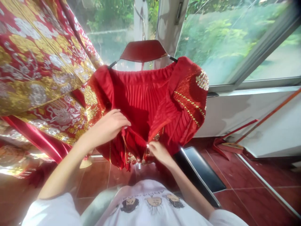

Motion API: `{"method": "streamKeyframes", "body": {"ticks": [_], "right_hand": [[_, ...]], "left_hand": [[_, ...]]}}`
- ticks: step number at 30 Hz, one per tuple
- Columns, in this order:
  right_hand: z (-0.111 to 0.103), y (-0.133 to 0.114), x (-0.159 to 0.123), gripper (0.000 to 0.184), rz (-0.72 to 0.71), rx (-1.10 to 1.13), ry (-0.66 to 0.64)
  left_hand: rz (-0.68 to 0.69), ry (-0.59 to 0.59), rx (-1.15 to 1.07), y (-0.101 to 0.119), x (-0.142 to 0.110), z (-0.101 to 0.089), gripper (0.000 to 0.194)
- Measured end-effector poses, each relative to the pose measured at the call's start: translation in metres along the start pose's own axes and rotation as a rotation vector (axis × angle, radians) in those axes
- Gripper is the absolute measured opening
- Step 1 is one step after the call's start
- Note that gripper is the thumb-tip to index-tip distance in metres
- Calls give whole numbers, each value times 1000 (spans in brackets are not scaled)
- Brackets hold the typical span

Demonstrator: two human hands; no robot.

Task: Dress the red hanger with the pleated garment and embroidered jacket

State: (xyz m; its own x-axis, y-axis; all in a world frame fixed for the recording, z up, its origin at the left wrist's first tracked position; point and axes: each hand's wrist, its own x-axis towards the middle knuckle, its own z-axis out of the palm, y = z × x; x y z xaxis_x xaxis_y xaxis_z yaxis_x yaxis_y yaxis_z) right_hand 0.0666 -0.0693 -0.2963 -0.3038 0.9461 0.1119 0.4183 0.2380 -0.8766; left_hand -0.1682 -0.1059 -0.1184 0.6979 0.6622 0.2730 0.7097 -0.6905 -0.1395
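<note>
Indoor rm w/ clothing on display or in storage; shop or home, can't tell which. Evidence: red pleated garment (pixel 148 91) at both hands, on a hanger (pixel 144 51) beyond them; gold-and-silver brocade garment (pixel 47 62) hanging L of the left hand (pixel 115 121). Alum.-look window frame (pixel 235 87) beyond the right hand (pixel 159 152), w/ greenery (pixel 211 37) outside. Reddish floor tiles (pixel 95 179) below hands; broom (pixel 270 115), R of right hand, fits everyday upkeep.

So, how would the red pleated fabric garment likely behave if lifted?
The red pleated fabric garment probably flops, as its lower folds hang loose. It may swing, being on a broad red hanger. The textured gold shoulder ornament might snag.
</note>
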Motion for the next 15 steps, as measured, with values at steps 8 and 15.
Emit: {"method": "streamKeyframes", "body": {"ticks": [8, 15], "right_hand": [[-89, -113, 16, 28, -351, -319, 1111], [-99, -124, 96, 35, -335, -428, 1066]], "left_hand": [[-696, 709, 86, -2, 20, -19, 30], [-753, 971, 104, -42, 48, 10, 30]]}}
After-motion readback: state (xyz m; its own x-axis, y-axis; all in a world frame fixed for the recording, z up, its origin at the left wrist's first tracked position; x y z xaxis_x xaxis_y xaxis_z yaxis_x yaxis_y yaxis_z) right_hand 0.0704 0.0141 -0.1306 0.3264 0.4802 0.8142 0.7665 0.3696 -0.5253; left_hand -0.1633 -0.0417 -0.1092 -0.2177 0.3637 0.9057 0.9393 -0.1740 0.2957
